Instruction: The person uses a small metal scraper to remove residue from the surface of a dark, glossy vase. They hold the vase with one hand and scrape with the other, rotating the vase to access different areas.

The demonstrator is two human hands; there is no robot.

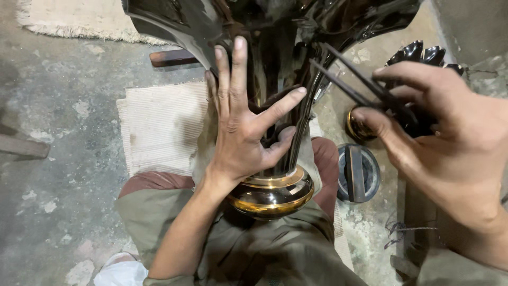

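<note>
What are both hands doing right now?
Left hand: open, fingers spread, pressed flat on the vase.
Right hand: closed, pinching thin dark tongs.

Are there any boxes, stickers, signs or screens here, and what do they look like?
None can be seen: no box, sticker, sign or screen.
Only the left hand pressed on a shiny dark vase with gold bands, the right hand holding thin dark tongs, and a round grey lid on the floor.
</note>
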